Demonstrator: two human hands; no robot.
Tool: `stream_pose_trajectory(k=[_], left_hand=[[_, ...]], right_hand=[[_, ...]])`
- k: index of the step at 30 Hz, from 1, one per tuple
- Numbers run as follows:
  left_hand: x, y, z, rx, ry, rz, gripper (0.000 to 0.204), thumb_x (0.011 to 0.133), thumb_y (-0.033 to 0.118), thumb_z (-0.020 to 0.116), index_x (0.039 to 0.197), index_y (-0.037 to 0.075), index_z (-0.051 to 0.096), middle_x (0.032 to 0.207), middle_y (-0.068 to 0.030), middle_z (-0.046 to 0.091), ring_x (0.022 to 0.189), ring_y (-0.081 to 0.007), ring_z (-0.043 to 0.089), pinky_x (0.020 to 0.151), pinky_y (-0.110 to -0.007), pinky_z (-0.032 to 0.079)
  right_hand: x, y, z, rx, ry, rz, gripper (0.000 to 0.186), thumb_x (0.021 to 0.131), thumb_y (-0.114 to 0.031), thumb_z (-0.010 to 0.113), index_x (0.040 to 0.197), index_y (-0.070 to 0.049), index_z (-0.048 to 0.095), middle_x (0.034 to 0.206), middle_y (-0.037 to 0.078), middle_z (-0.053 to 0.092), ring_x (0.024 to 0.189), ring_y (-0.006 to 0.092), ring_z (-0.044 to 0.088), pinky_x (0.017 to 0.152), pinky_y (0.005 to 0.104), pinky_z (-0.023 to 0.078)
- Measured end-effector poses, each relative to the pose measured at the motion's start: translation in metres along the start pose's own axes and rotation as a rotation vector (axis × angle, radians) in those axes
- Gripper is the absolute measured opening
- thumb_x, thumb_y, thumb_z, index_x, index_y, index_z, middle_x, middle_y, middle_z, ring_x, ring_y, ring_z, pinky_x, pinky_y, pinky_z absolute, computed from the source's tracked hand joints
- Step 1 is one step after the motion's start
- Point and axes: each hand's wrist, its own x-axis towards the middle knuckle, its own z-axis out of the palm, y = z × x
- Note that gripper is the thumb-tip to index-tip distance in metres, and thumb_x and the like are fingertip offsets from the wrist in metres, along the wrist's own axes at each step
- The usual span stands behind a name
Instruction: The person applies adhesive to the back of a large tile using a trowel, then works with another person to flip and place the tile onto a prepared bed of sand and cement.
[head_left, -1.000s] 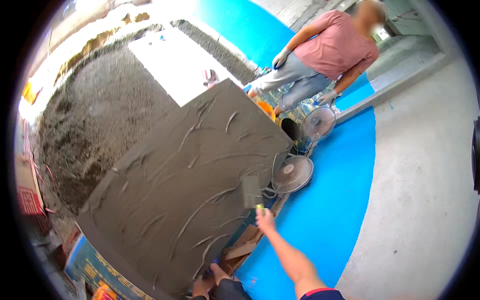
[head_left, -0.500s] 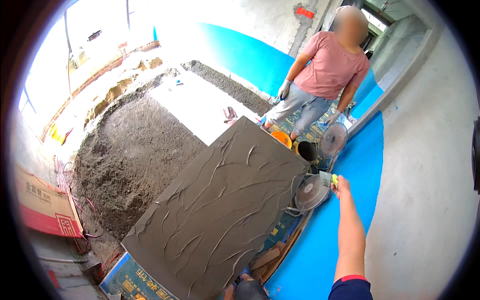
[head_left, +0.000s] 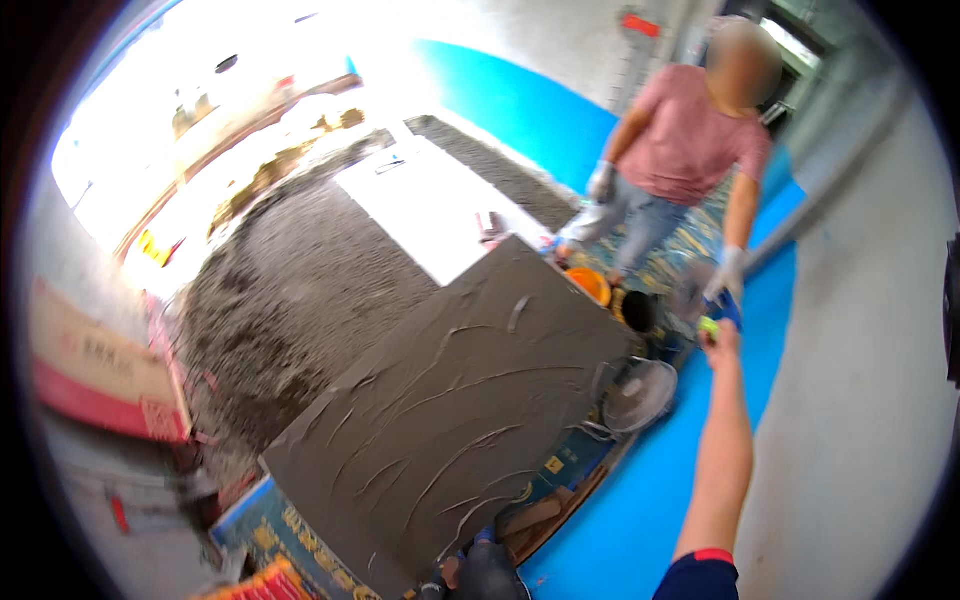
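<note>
My right hand [head_left: 720, 347], stretched out at the right, is closed on the yellow-green handle of a small scraper [head_left: 709, 328]. Right above it reaches a co-worker's white-gloved hand [head_left: 731, 272], with a blue object [head_left: 727, 308] at its fingers. The blur hides whether the two hands touch and where the scraper's blade lies. Left of my arm lies a large slab [head_left: 430, 420] coated with grey mortar in curved ridges. My left hand is out of view.
A co-worker in a pink shirt [head_left: 690, 140] stands beyond the slab, beside an orange bucket [head_left: 590, 286] and a dark bucket [head_left: 637, 311]. A round fan [head_left: 640, 396] stands by the slab's right edge. Behind, a white tile [head_left: 425, 205] lies on rough mortar [head_left: 310, 270].
My right hand has moved up and away with the scraper, toward the co-worker. The co-worker leans in, and their gloved hand now meets it. The whole view has shifted.
</note>
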Motion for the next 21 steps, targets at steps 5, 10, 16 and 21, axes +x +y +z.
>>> stream_pose_trajectory(k=[5,10,16,21], left_hand=[[-0.029,-0.011,0.036,-0.105,-0.002,0.084,0.054,0.102,0.042,0.031,0.118,0.0,0.061,0.12,-0.0314,0.058,0.113,-0.0441,0.056,0.098,-0.05,0.041],[-0.024,-0.059,0.049,0.066,0.145,0.174,0.04,0.087,0.029,0.05,0.114,0.003,0.061,0.092,-0.0241,0.063,0.08,-0.0376,0.06,0.075,-0.046,0.048],[-0.017,0.036,0.035,-0.011,-0.123,-0.248,0.05,0.092,0.04,0.043,0.129,0.009,0.057,0.125,-0.0191,0.061,0.116,-0.0364,0.058,0.099,-0.042,0.045],[-0.051,0.036,0.04,0.055,-0.052,-0.264,0.044,0.088,0.029,0.043,0.12,0.004,0.06,0.112,-0.0226,0.066,0.103,-0.0377,0.063,0.087,-0.045,0.05]], right_hand=[[0.012,-0.02,-0.023,0.159,0.196,-0.003,0.025,0.079,-0.012,0.062,0.095,0.004,0.05,0.089,0.018,0.056,0.064,0.0231,0.057,0.049,0.0287,0.053],[0.029,0.018,-0.013,0.166,0.255,0.066,0.024,0.083,-0.014,0.06,0.103,-0.001,0.055,0.087,0.011,0.057,0.065,0.0187,0.058,0.053,0.0266,0.051],[0.077,-0.027,-0.019,0.169,0.326,-0.151,0.016,0.085,-0.012,0.063,0.094,-0.001,0.055,0.083,0.008,0.056,0.063,0.015,0.053,0.054,0.0257,0.048],[0.057,-0.009,0.019,-0.124,0.057,-0.124,0.021,0.093,-0.023,0.059,0.08,-0.008,0.053,0.067,0.002,0.052,0.059,0.0117,0.05,0.052,0.0261,0.038]])
